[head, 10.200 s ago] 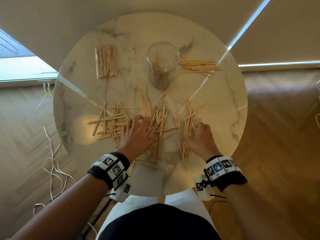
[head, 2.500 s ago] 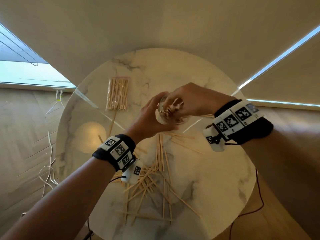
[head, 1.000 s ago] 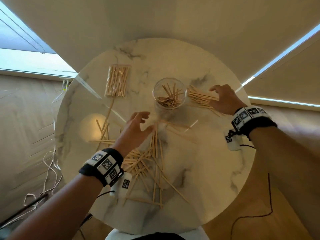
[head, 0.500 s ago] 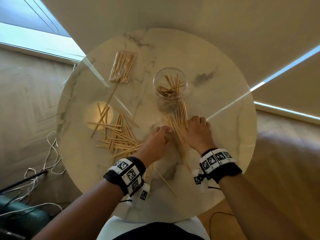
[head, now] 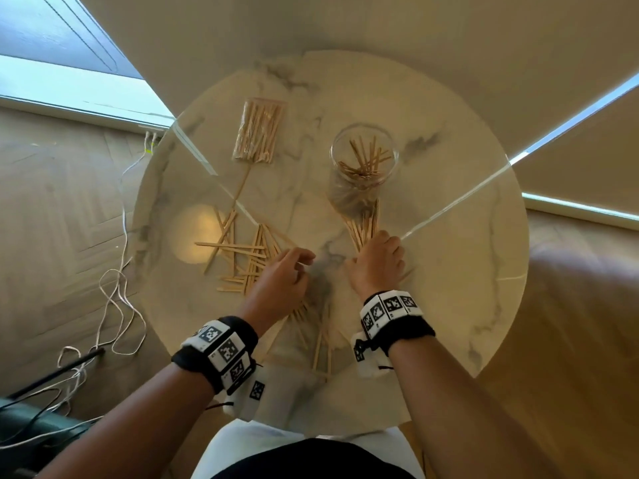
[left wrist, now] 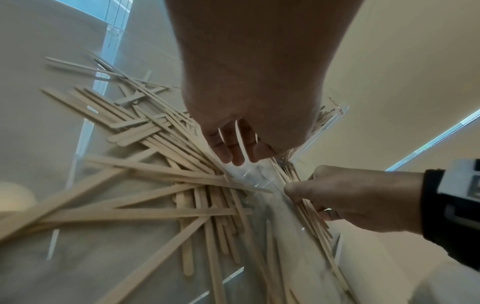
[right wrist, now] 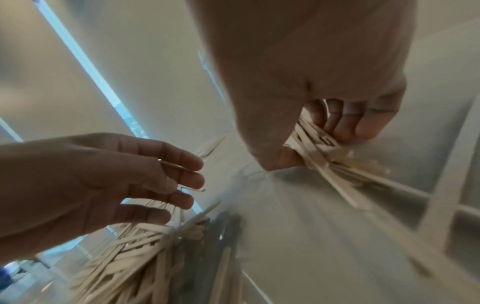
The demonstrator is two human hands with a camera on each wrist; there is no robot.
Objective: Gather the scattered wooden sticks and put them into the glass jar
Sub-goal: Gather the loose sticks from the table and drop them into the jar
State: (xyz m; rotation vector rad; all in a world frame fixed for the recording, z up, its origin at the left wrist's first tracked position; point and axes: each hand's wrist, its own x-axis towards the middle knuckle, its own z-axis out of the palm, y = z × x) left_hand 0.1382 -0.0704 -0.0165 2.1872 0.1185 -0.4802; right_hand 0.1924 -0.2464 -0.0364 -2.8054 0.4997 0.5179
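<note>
A glass jar (head: 363,160) stands upright at the back of the round marble table (head: 466,257), with several wooden sticks inside. My right hand (head: 375,257) grips a bundle of sticks (head: 363,224) that lies on the table and points toward the jar's base; the fingers (right wrist: 345,123) curl round the bundle (right wrist: 319,148). My left hand (head: 294,267) hovers just left of it with relaxed fingers (right wrist: 182,174), holding nothing. A loose pile of sticks (head: 242,257) lies to its left, the same pile (left wrist: 155,164) filling the left wrist view. More sticks (head: 321,347) lie between my wrists.
A clear packet of sticks (head: 259,129) lies at the back left of the table, one single stick (head: 243,183) trailing from it. White cables (head: 114,299) run over the wooden floor at the left. The table's near edge is close to my body.
My left hand has drawn away to the left of the bundle and its fingers have loosened. My right hand has stayed on the bundle below the jar.
</note>
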